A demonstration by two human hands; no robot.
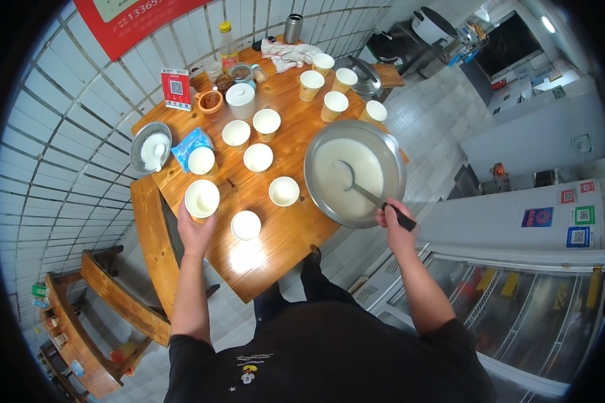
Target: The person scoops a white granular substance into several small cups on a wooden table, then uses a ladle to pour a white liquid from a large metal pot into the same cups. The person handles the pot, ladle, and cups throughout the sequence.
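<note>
My left hand [196, 230] is closed around a paper cup [202, 199] at the left edge of the wooden table [275, 252]. What the cup contains is hard to make out. My right hand [398, 224] grips the black handle of a ladle [368, 195]. The ladle's head is partly sunk in white liquid [360, 160] inside a wide metal basin [397, 176]. Between my hands stand more pale paper cups, among them one near the front [246, 226] and one closer to the basin [284, 191]. Another cup [202, 161] stands just beyond the held one.
Behind the basin several cups [335, 105] stand grouped. A metal bowl of white powder [145, 149] and a blue packet [193, 148] lie at the far left. A lidded white tub [240, 101], jars and a bottle [228, 48] line the back. A wooden bench [156, 238] adjoins the table's left side.
</note>
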